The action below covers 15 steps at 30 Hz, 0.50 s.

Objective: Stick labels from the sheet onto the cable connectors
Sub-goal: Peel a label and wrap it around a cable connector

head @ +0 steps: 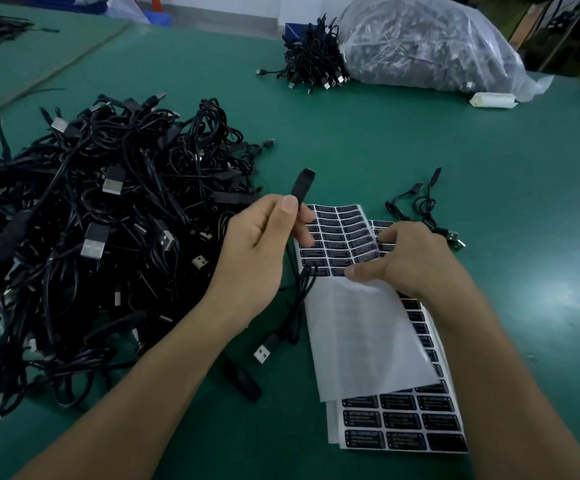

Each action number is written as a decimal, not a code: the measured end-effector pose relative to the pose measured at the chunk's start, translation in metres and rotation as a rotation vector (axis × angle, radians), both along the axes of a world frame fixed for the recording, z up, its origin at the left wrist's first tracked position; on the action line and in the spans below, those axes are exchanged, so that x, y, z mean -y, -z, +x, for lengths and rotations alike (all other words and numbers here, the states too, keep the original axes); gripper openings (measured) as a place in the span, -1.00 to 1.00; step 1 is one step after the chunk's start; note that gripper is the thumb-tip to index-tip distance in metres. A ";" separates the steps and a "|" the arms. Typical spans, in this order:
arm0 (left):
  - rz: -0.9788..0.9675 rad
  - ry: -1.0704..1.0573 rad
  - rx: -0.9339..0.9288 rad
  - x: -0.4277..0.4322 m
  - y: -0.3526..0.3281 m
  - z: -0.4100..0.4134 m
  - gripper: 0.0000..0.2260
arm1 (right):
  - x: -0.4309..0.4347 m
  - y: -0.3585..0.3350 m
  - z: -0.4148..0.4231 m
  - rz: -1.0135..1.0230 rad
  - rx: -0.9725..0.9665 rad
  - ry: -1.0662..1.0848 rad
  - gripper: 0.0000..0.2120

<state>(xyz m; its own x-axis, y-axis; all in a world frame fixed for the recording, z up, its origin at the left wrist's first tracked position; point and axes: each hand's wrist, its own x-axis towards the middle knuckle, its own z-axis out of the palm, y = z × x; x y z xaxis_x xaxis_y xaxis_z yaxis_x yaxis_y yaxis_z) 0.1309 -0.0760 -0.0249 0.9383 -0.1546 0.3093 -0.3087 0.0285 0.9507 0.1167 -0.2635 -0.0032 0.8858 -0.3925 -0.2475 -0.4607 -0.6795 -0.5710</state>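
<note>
The left hand (264,244) is pinching a black connector (301,187) between thumb and fingers, holding it just above the far left corner of the label sheet (340,230), right of the cable pile (91,237). The right hand (406,258) is gripping the sheet's bent-back fold, seemingly working at a label. Peeling slowly from one corner while keeping the connector steady is probably going to help alignment.

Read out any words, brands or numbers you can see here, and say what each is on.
No text is legible.
Black labels on the label sheets: white print lines, too blurred to read.
Connector in the left hand: no marking visible.
</note>
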 end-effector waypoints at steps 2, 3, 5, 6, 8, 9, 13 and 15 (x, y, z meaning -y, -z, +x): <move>0.023 0.013 0.016 0.001 0.002 0.000 -0.76 | 0.005 0.005 -0.001 0.054 0.063 -0.001 -0.63; 0.023 0.025 0.016 0.001 0.002 -0.001 -0.79 | 0.006 0.009 -0.001 0.081 0.094 -0.008 -0.64; -0.003 0.055 -0.011 0.000 0.003 -0.001 -0.85 | 0.009 0.015 -0.002 0.129 0.183 -0.008 -0.61; -0.022 0.066 -0.034 0.000 0.004 0.000 -0.86 | 0.010 0.018 -0.002 0.162 0.239 0.000 -0.65; -0.062 0.081 -0.086 0.001 0.006 -0.001 -0.86 | 0.009 0.023 -0.004 0.263 0.340 0.019 -0.72; -0.077 0.088 -0.106 0.001 0.007 -0.001 -0.86 | 0.008 0.025 -0.005 0.310 0.386 0.029 -0.73; -0.037 0.087 -0.099 0.003 0.013 -0.004 -0.81 | -0.002 0.031 -0.006 0.407 0.521 0.071 -0.78; -0.036 0.057 -0.090 0.003 0.015 -0.005 -0.79 | -0.008 0.034 -0.006 0.449 0.544 0.092 -0.74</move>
<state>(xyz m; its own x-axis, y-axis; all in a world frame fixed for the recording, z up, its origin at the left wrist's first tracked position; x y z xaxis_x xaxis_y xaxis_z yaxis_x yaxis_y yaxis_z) 0.1263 -0.0792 -0.0401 0.9524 -0.1990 0.2309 -0.2194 0.0785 0.9725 0.1103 -0.2558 -0.0367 0.8980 -0.4352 0.0655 -0.0744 -0.2968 -0.9520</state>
